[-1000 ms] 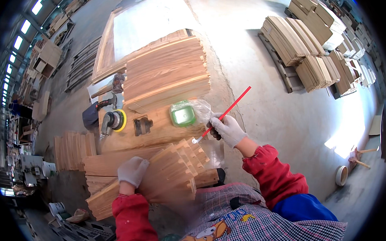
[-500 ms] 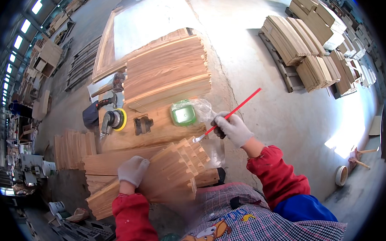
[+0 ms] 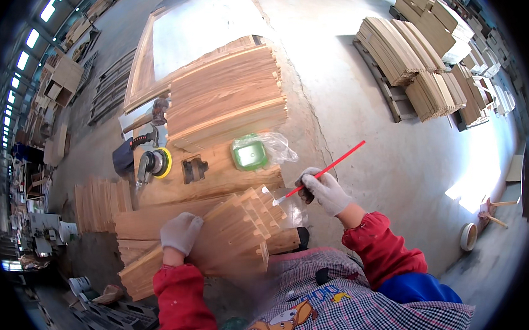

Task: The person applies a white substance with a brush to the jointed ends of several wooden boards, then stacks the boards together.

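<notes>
My right hand [image 3: 327, 192], in a white glove with dark-stained fingertips, is closed around a thin red-handled brush [image 3: 349, 154]. The brush's tip touches the notched end of the wooden boards [image 3: 229, 237], where white patches, like glue, show on the upper joints. On the left, my white-gloved left hand [image 3: 180, 233] grips these boards at their upper edge; its fingertips are partly hidden. Beyond the notched ends stands a green-rimmed plastic tub [image 3: 250, 156] with white stuff inside and a clear plastic bag [image 3: 280, 147] against it.
A round sander [image 3: 155, 163] with a yellow-edged pad and a hammer [image 3: 143, 139] lie left of the tub. Behind it rises a tall stack of notched boards [image 3: 226, 95]. Pallets of board bundles [image 3: 393, 52] stand at the far right; more boards [image 3: 102, 205] are at left.
My right hand has shifted slightly right and down, bringing the brush from the near joints to the outer corner. More white shows on the board ends. My left hand stays put.
</notes>
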Motion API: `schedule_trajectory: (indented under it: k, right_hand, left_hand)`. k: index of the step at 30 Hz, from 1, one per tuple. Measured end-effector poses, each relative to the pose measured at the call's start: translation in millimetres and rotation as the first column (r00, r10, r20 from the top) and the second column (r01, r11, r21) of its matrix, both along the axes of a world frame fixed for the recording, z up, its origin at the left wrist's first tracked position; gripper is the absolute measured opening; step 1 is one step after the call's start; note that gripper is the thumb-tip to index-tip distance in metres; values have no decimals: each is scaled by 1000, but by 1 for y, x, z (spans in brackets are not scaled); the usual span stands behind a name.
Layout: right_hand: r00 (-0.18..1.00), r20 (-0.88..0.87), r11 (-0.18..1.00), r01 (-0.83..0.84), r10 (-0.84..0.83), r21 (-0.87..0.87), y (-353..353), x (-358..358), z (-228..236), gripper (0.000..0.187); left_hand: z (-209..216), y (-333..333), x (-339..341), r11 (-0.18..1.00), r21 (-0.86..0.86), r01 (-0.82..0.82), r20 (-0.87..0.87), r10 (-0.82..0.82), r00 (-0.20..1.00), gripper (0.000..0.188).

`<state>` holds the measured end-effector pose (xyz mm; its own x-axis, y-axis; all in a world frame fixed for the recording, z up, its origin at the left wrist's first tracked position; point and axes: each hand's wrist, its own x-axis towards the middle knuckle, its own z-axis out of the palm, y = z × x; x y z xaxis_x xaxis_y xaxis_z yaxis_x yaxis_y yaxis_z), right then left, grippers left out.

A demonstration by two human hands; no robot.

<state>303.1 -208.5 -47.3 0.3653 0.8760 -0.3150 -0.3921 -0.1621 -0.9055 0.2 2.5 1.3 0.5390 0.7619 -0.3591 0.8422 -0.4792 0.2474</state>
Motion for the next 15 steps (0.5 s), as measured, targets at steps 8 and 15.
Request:
schedule_trajectory:
  k: [8,15]
  right_hand:
    - [996,-43,994,-79,76,-72,24,9,-2,30]
    - [986,-55,980,152,-160,-125,17,-5,-13,29]
  left_hand:
    - [-1,0,-2,999,12,40,33,-40,999,36]
    - [-1,0,-2,1000,-6,-18,33,18,999,35]
